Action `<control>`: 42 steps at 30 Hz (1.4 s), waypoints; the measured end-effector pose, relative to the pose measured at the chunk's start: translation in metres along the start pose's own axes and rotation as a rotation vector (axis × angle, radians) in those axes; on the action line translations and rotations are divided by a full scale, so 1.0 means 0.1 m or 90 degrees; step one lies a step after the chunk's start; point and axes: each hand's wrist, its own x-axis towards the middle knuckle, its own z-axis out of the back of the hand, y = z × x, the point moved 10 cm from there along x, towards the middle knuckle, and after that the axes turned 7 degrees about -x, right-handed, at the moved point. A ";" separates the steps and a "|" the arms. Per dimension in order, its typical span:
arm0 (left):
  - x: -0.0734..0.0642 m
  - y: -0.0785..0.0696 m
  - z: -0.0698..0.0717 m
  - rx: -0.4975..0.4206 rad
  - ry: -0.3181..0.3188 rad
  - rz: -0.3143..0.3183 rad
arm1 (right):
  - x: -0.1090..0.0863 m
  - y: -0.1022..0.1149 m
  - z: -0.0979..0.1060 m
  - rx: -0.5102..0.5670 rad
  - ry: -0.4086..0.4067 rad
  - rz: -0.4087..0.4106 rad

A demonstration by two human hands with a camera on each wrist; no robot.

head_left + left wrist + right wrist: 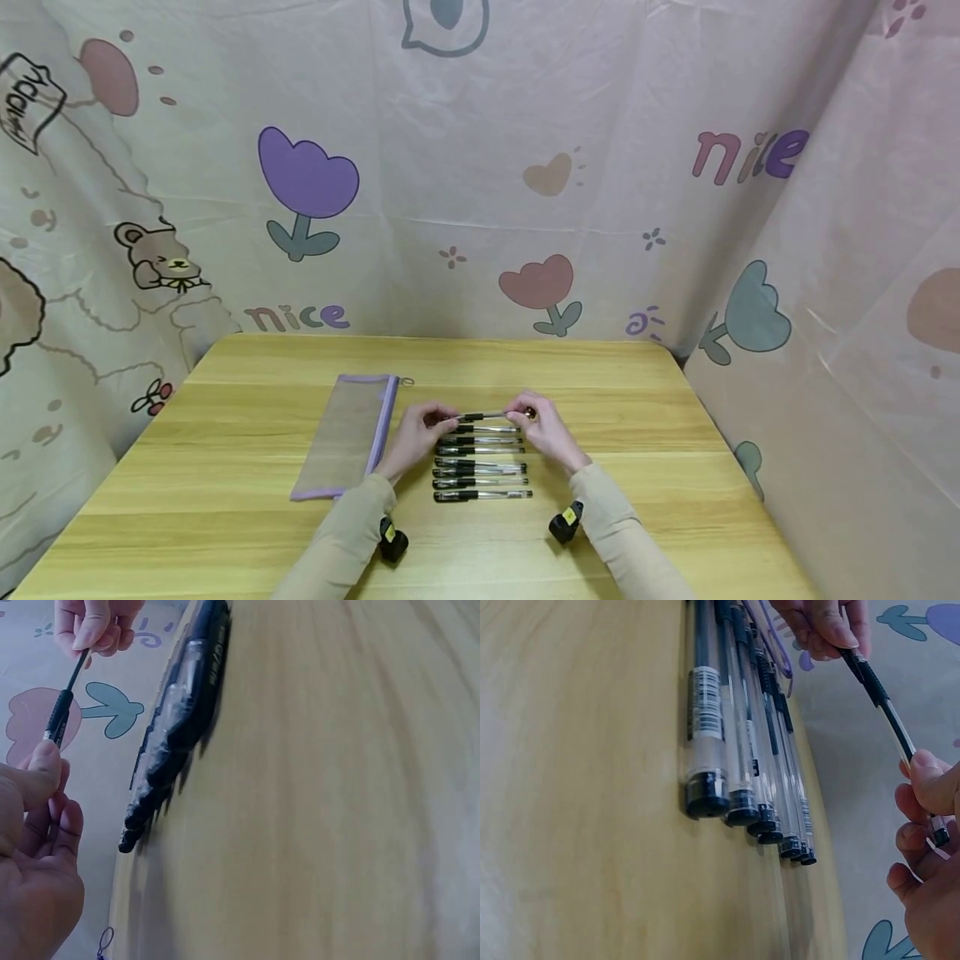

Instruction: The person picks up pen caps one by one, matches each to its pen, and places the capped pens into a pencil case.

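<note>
Between my two hands a black-and-clear gel pen [474, 416] is held crosswise, at the far end of a row of similar pens [482, 472]. My left hand [416, 432] pinches its capped end between thumb and fingers. The clear barrel end is pinched by my right hand [545, 428]; in the right wrist view the pen's black end plug [939, 832] sticks out past the thumb. In both wrist views the held pen is raised off the table. The row of pens lies parallel, black caps to the left and clear barrels with barcode labels to the right.
A see-through zip pouch [341, 433] with purple edging lies flat to the left of the pens, its zipper ring [407, 382] at the far corner. All of this is on a wooden table [637, 492]. A printed curtain [450, 167] hangs behind and at both sides.
</note>
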 end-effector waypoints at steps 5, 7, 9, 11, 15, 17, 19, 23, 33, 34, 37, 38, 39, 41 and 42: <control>0.02 0.01 0.00 -0.011 0.008 0.034 | 0.01 -0.06 0.01 0.002 -0.002 -0.009; 0.04 0.03 0.01 -0.016 0.007 0.050 | 0.01 -0.10 0.02 0.001 -0.003 -0.017; 0.05 0.05 0.01 -0.016 0.007 0.059 | 0.00 -0.13 0.02 0.001 -0.003 -0.024; 0.05 0.05 0.02 -0.014 0.003 0.053 | 0.00 -0.17 0.02 0.001 -0.002 -0.030; 0.05 0.03 0.05 -0.004 -0.013 0.037 | -0.01 -0.24 0.03 0.007 -0.002 -0.041; 0.06 0.06 0.07 -0.002 -0.020 0.041 | -0.02 -0.29 0.04 0.009 -0.006 -0.052; 0.06 0.08 0.09 0.009 -0.025 0.049 | -0.02 -0.32 0.05 0.003 -0.014 -0.058; 0.08 0.13 0.14 0.040 -0.043 0.051 | 0.00 -0.35 0.07 -0.009 -0.038 -0.067; 0.07 0.23 0.24 0.098 -0.107 0.090 | 0.06 -0.42 0.00 -0.047 -0.028 -0.055; 0.07 0.23 0.24 0.116 -0.110 0.087 | 0.07 -0.42 0.00 -0.053 -0.029 -0.054; 0.07 0.23 0.23 0.168 -0.114 0.080 | 0.10 -0.43 0.00 -0.079 -0.033 -0.054; 0.07 0.23 0.22 0.182 -0.115 0.082 | 0.11 -0.44 0.00 -0.089 -0.032 -0.058; 0.07 0.23 0.22 0.196 -0.116 0.085 | 0.11 -0.44 0.00 -0.097 -0.031 -0.061; 0.07 0.23 0.22 0.213 -0.118 0.093 | 0.12 -0.45 -0.01 -0.110 -0.028 -0.070; 0.06 0.24 0.21 0.216 -0.118 0.099 | 0.12 -0.45 -0.01 -0.113 -0.026 -0.076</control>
